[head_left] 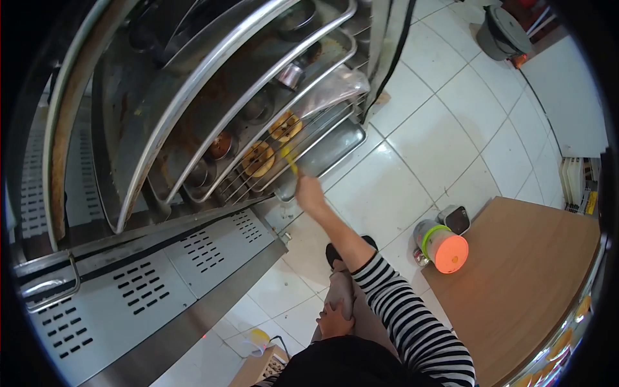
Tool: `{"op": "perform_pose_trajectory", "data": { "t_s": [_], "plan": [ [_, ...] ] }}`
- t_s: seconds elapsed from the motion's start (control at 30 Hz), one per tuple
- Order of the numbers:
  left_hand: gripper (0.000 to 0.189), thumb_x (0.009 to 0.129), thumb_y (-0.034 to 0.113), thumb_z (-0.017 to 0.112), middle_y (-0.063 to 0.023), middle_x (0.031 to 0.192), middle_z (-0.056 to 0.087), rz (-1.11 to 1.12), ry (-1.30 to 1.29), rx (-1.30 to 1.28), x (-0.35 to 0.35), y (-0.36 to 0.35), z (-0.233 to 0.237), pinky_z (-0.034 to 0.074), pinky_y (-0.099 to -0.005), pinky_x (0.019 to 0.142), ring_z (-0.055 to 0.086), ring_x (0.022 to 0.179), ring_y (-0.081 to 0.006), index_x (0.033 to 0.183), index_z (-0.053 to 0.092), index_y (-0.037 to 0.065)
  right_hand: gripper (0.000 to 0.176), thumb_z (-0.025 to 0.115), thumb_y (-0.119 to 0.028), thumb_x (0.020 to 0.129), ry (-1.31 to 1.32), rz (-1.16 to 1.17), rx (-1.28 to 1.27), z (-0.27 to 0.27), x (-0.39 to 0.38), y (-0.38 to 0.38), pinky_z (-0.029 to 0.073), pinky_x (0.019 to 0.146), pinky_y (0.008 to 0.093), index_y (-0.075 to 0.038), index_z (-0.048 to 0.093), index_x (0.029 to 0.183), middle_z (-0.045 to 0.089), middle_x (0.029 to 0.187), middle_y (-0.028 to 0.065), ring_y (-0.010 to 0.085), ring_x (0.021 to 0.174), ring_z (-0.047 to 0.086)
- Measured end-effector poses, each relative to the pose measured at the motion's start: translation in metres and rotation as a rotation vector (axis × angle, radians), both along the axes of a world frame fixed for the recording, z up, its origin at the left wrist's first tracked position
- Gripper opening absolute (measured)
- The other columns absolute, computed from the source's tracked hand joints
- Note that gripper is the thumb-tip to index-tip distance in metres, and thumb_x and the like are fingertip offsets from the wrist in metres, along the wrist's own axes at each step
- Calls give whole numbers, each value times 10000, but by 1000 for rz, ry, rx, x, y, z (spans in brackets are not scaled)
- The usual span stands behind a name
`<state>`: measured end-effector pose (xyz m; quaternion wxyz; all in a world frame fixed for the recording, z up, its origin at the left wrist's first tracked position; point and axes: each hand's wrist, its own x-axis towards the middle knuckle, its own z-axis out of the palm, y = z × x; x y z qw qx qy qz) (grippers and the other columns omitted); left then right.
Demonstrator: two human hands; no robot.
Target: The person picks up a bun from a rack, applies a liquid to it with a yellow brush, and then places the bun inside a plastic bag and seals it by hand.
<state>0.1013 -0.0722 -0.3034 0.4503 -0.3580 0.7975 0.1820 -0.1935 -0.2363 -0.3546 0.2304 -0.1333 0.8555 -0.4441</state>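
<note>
My right hand (309, 193) reaches out on a striped sleeve to a metal rack of trays (193, 109) and is closed around a thin yellow tool (289, 158). The tool's tip lies on a wire shelf (284, 164) beside two round golden pastries (258, 159) (285, 126). A few small metal cups (291, 74) stand on the trays above. My left hand (335, 316) rests on my knee, fingers loosely spread, holding nothing.
A steel panel with vent slots and a handle (129, 290) juts out at the lower left. A wooden table (516, 290) stands to the right, with an orange-lidded container (445, 248) at its corner. A grey bin (506, 29) sits on the white tile floor.
</note>
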Motion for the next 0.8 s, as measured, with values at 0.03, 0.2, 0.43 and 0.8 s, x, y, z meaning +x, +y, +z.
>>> {"op": "perform_pose_trajectory", "data": {
  "t_s": [0.03,0.2,0.43,0.8],
  "plan": [
    [685,643,479,594,-136,1266,330,-11,-2,2,-1,2,0,360,-529,843,420,1055,-419,1265,372,295,281,501,4,671,-5,123,11,-1,5,-2,462,637,462,48,551,943,566,690,264,390,691,581],
    [697,653,459,604,-182,1244,343,-116,32,5,32,1,-34,343,-522,877,417,1070,-409,1273,355,261,318,462,-104,734,-153,220,-141,24,31,56,462,645,451,-95,566,1034,586,767,217,373,704,574],
    [586,687,442,578,-201,1171,430,-405,89,153,28,-43,-58,428,-502,775,512,942,-402,1216,426,240,281,497,-204,768,-251,-233,173,95,133,287,444,703,431,-78,586,1004,597,842,196,356,782,570],
    [487,749,389,538,-215,1127,480,-896,-25,692,-59,32,-5,470,-442,723,555,866,-368,1145,486,110,227,545,-189,805,-237,-713,-326,373,361,468,442,555,237,-31,577,964,615,751,17,89,611,542]
  ]
}}
